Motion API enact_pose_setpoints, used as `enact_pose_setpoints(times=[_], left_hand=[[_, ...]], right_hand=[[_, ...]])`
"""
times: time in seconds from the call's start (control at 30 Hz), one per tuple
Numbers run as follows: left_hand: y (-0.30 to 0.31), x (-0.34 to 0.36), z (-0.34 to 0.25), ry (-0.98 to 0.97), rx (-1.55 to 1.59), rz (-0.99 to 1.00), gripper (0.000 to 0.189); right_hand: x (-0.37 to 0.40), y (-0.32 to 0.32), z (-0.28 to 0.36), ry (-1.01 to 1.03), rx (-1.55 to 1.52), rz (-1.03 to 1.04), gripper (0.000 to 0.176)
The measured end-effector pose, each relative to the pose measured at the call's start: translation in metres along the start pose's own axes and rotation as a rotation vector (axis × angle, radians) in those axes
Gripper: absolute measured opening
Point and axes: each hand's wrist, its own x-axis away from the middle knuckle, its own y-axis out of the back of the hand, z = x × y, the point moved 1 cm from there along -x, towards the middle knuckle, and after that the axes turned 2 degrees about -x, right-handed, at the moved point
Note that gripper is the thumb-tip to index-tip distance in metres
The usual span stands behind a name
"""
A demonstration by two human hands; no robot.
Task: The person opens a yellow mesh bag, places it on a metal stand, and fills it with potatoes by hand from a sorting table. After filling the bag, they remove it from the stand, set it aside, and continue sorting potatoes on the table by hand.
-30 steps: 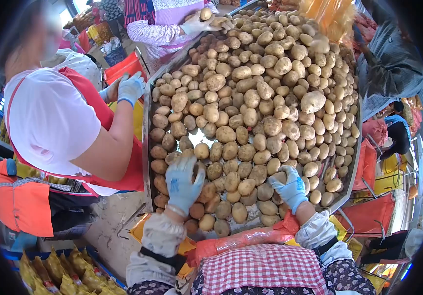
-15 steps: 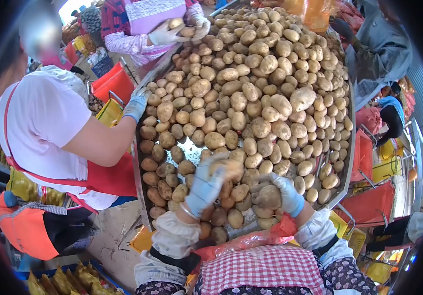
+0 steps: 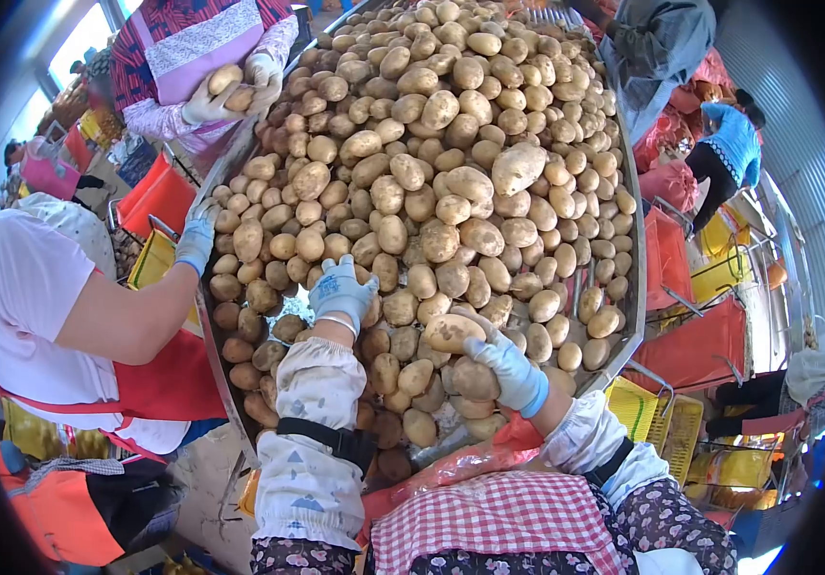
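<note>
A big heap of potatoes (image 3: 393, 201) covers a metal-rimmed sorting table (image 3: 635, 240). My left hand (image 3: 340, 290), in a pale blue glove, stretches forward onto the potatoes with its fingers spread, beside a small gap where the light table surface shows. Nearer my body, my right hand (image 3: 508, 372), also gloved, holds two potatoes: a pale oval potato (image 3: 453, 333) at the fingertips and a browner potato (image 3: 475, 379) below it against the palm. Its fingers partly hide behind them.
On the left, a person in a red apron (image 3: 158, 383) rests a gloved hand on the table rim. Another person's gloved hands (image 3: 230, 91) hold potatoes at the far left. Red seats (image 3: 695, 350) and yellow crates (image 3: 633, 410) stand to the right.
My left hand has moved forward onto the heap and no longer has the potato it carried. The right hand stays near my body, its two potatoes now plainer. The whole view has shifted.
</note>
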Motion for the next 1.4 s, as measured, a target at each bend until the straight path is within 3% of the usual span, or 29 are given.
enact_pose_setpoints(times=[0.07,0.13,0.2,0.23,0.27,0.33,0.4,0.47,0.63,0.7,0.73,0.8,0.87,0.9,0.93,1.0,1.03,1.1,1.13,1.2,1.27,1.33,1.4], left_hand=[[0.005,0.002,0.000,-0.035,0.008,0.037,0.067],[-0.006,-0.003,0.019,-0.054,0.005,0.050,0.066],[-0.043,-0.025,0.065,-0.256,0.570,-0.201,0.060],[-0.031,-0.014,0.065,-0.247,0.715,-0.120,0.055],[-0.028,-0.008,0.067,-0.242,0.706,-0.116,0.055],[-0.020,-0.001,0.061,-0.396,0.287,-0.147,0.058],[0.001,0.009,0.043,-0.308,0.231,-0.101,0.063],[0.014,0.004,0.033,-0.117,0.205,0.149,0.069],[0.007,-0.011,0.039,-0.172,-0.064,0.154,0.075],[-0.017,-0.022,0.074,-0.141,0.760,0.069,0.070],[-0.017,-0.011,0.075,-0.142,0.754,0.070,0.070],[-0.005,0.030,0.061,-0.170,2.280,0.727,0.061],[0.005,0.073,0.033,-0.133,2.251,0.716,0.063],[0.000,0.088,0.023,-0.022,2.349,0.786,0.063],[0.014,0.115,0.008,-0.045,2.434,0.847,0.056],[-0.003,0.126,0.000,-0.229,2.386,0.787,0.054],[-0.011,0.131,-0.004,-0.232,2.386,0.800,0.054],[-0.023,0.140,-0.010,-0.220,2.226,0.525,0.044],[-0.021,0.148,-0.018,-0.222,2.228,0.534,0.044],[-0.011,0.163,-0.030,-0.315,2.044,0.189,0.033],[-0.017,0.166,-0.044,-0.286,1.972,0.120,0.028],[-0.019,0.184,-0.067,-0.288,1.757,-0.084,0.027],[-0.034,0.184,-0.070,-0.345,1.738,-0.114,0.025]], right_hand=[[0.005,-0.004,0.004,0.081,0.338,-0.037,0.057],[0.010,-0.005,0.007,0.066,0.377,-0.060,0.058],[0.010,0.006,0.001,0.044,0.229,-0.027,0.057],[0.009,0.014,-0.004,0.031,0.130,-0.026,0.053],[0.012,0.012,-0.006,0.028,0.119,-0.026,0.053],[0.011,0.006,-0.002,-0.064,-0.168,0.026,0.049],[0.011,0.010,-0.006,-0.086,-0.185,-0.029,0.047],[0.013,0.014,-0.009,-0.189,-0.297,-0.073,0.048],[0.017,0.025,-0.013,-0.232,-0.479,-0.077,0.053],[0.020,0.019,-0.005,-0.187,-0.501,-0.135,0.058],[0.020,0.025,-0.007,-0.184,-0.507,-0.133,0.058],[0.020,0.035,-0.013,-0.222,-0.540,-0.053,0.073],[0.016,0.022,-0.011,-0.253,-0.523,-0.084,0.073],[0.014,0.020,-0.014,-0.238,-0.502,-0.115,0.073],[0.016,0.020,-0.015,-0.222,-0.484,-0.150,0.072],[0.023,0.017,-0.010,-0.182,-0.392,-0.088,0.072],[0.026,0.010,-0.006,-0.224,-0.512,-0.095,0.072],[0.034,-0.005,0.001,-0.260,-0.602,-0.062,0.075],[0.037,-0.006,0.001,-0.255,-0.600,-0.067,0.075],[0.041,-0.004,-0.002,-0.212,-0.530,0.015,0.074],[0.046,-0.002,-0.008,-0.250,-0.581,0.017,0.071],[0.053,-0.003,-0.008,-0.258,-0.485,-0.086,0.069],[0.059,0.002,-0.009,-0.307,-0.504,-0.143,0.067]])
